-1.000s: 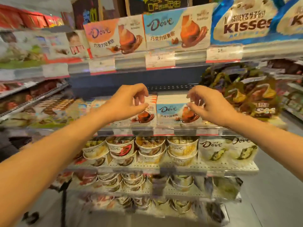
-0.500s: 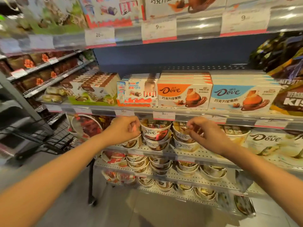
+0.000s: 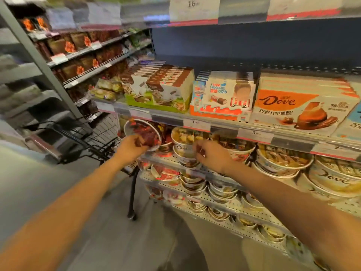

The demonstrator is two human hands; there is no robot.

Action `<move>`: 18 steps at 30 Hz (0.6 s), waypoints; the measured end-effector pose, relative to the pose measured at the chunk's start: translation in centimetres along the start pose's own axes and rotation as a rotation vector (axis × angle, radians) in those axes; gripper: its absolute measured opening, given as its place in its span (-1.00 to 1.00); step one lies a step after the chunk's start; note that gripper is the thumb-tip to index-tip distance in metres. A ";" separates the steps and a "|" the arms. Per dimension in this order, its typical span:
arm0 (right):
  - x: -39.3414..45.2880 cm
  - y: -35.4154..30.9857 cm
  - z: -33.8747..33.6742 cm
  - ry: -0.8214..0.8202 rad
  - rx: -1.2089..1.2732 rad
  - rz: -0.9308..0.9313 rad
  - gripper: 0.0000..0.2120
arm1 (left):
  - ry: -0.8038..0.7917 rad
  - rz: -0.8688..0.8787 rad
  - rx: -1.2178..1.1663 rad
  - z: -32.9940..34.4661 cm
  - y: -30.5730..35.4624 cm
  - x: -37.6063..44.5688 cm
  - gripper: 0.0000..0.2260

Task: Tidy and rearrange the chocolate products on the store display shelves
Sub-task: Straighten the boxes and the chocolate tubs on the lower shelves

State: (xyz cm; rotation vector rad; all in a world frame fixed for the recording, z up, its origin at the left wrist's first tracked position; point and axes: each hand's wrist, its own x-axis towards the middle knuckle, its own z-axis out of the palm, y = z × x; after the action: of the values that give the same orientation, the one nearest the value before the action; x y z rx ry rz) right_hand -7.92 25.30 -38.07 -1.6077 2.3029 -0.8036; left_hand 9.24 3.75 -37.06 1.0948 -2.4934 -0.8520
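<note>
Red-lidded chocolate tub [image 3: 143,134], tipped up so its round lid faces outward, at the left end of the tub shelf [image 3: 168,160] under the boxed bars. Left hand [image 3: 130,146] with fingers curled onto its lower rim. Right hand [image 3: 210,155] bent at the neighbouring stacked tub [image 3: 185,143]; too blurred to tell whether gripping. Probably light and stiff-walled, lid slick; best held by the rim. No real long axis.

A shop aisle: price tags [image 3: 196,122] line shelves [image 3: 220,125] under stacked Dove boxes [image 3: 304,108], a cart [image 3: 93,137] left of them.
</note>
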 end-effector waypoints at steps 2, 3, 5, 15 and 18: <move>2.6 -0.9 2.1 -0.002 0.013 0.041 -0.85 | 0.046 -0.044 -0.006 -1.0 -2.5 1.9 -0.86; 3.9 -1.3 3.2 -0.004 0.017 0.060 -0.84 | 0.065 -0.049 -0.008 -1.4 -3.5 2.7 -0.86; 6.4 -2.2 5.2 -0.003 0.025 0.106 -0.83 | 0.093 -0.028 -0.002 -2.0 -5.1 4.4 -0.85; 14.8 -5.4 11.4 0.282 0.034 0.459 -0.67 | -0.174 0.217 -0.037 -3.1 -11.2 12.4 -0.81; 14.6 -5.4 11.8 0.276 0.082 0.490 -0.71 | -0.290 0.282 -0.134 -3.1 -12.2 13.7 -0.68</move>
State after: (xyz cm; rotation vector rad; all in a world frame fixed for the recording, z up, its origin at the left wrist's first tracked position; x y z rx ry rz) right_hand -3.59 6.94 -43.01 -0.8752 2.6455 -1.0192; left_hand 8.45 -14.18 -41.85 0.5910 -2.6860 -1.1375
